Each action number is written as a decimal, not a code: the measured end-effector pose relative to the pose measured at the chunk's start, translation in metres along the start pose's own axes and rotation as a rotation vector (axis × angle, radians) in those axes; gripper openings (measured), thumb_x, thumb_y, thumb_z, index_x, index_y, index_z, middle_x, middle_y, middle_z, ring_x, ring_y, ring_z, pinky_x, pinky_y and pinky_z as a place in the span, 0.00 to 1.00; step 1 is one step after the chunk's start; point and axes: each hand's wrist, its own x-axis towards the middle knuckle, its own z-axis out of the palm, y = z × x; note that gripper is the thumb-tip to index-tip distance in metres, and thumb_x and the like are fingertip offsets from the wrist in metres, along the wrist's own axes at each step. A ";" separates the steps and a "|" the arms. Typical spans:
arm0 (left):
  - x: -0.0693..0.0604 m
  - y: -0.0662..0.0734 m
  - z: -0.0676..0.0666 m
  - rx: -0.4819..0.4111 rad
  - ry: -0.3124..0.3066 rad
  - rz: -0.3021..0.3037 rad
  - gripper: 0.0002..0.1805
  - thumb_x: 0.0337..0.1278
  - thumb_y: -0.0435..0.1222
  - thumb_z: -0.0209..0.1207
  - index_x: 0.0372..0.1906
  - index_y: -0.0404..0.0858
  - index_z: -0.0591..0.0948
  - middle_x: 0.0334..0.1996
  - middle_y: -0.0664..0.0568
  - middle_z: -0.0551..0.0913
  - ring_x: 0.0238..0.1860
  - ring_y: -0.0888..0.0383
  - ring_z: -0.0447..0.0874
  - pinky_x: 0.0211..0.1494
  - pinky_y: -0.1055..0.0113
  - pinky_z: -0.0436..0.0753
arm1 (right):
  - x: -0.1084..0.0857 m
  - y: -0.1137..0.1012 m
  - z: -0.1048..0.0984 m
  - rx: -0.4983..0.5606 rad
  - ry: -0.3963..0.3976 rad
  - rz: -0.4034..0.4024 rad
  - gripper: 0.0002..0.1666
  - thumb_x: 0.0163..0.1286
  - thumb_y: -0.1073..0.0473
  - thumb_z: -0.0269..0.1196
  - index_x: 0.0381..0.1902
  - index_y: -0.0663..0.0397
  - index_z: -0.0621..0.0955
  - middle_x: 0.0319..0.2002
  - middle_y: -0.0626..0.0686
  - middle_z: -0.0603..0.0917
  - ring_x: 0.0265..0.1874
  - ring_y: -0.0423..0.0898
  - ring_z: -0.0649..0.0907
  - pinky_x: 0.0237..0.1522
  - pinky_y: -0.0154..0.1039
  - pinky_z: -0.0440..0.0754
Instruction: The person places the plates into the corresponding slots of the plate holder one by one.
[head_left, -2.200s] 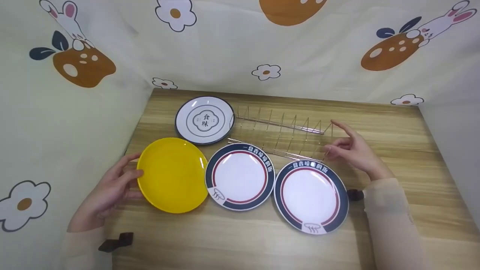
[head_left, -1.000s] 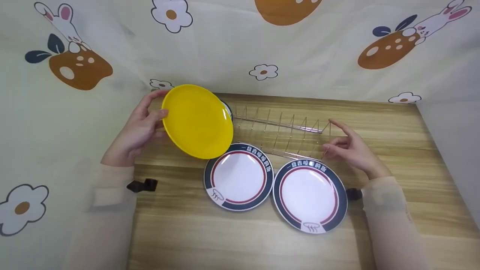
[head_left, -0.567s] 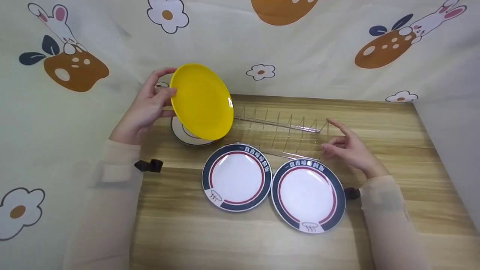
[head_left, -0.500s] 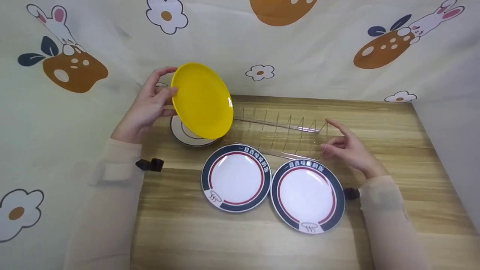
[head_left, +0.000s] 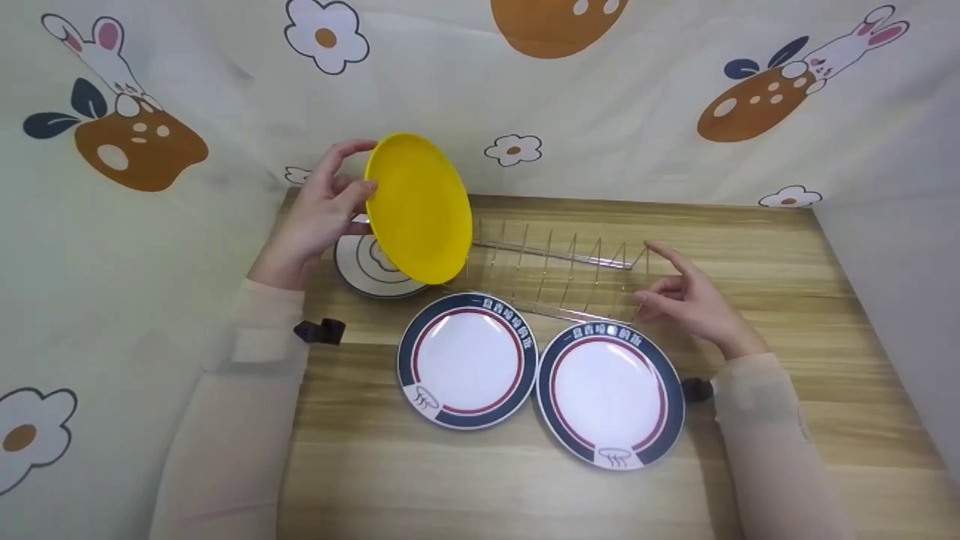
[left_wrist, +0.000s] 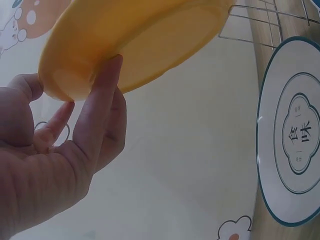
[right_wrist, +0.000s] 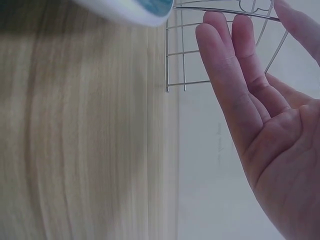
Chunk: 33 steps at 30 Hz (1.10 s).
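My left hand (head_left: 319,217) grips the left rim of a yellow plate (head_left: 420,210), thumb on the face and fingers behind. The plate is raised and tilted steeply at the left end of a wire dish rack (head_left: 572,259). Beneath it, a white plate with a dark rim line (head_left: 356,262) lies partly hidden; the left wrist view shows its printed centre. My right hand (head_left: 694,304) holds the rack's right end between index finger and thumb; in the right wrist view, its fingers (right_wrist: 220,55) lie against the wires.
Two white plates with wide navy rims, one left (head_left: 469,364) and one right (head_left: 611,397), lie side by side in front of the rack. A printed cloth (head_left: 420,90) hangs behind the wooden table (head_left: 465,487) and along its sides.
My left hand has lifted the yellow plate from the table's left side, moved it up and away, and tilted it more steeply, lately drifting right. My right hand stays at the rack's end.
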 end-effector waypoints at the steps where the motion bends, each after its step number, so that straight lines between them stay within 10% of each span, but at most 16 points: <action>1: 0.001 0.001 0.002 0.000 0.000 0.006 0.27 0.79 0.38 0.53 0.75 0.59 0.65 0.54 0.43 0.80 0.45 0.48 0.89 0.47 0.62 0.91 | 0.000 0.000 0.000 0.000 0.002 0.001 0.53 0.70 0.58 0.70 0.83 0.35 0.53 0.42 0.72 0.86 0.35 0.57 0.91 0.44 0.47 0.91; 15: 0.006 0.003 0.037 0.073 -0.055 0.092 0.28 0.77 0.35 0.55 0.75 0.57 0.67 0.54 0.41 0.79 0.48 0.47 0.87 0.45 0.57 0.92 | -0.002 0.005 0.000 -0.013 0.020 -0.009 0.51 0.72 0.63 0.67 0.83 0.33 0.55 0.42 0.72 0.86 0.36 0.59 0.91 0.44 0.49 0.91; 24: 0.007 -0.005 0.057 0.169 -0.085 0.045 0.29 0.76 0.39 0.57 0.75 0.60 0.66 0.54 0.44 0.77 0.46 0.49 0.87 0.49 0.53 0.91 | 0.001 0.006 0.002 0.057 0.008 -0.041 0.51 0.71 0.65 0.68 0.83 0.39 0.55 0.36 0.61 0.89 0.34 0.57 0.91 0.43 0.52 0.91; 33: 0.016 -0.013 0.067 0.175 -0.077 -0.001 0.30 0.77 0.41 0.56 0.76 0.61 0.64 0.56 0.45 0.77 0.50 0.49 0.85 0.53 0.52 0.90 | 0.001 0.006 0.002 0.034 0.010 -0.038 0.51 0.71 0.64 0.68 0.83 0.36 0.55 0.40 0.73 0.86 0.35 0.58 0.91 0.44 0.52 0.91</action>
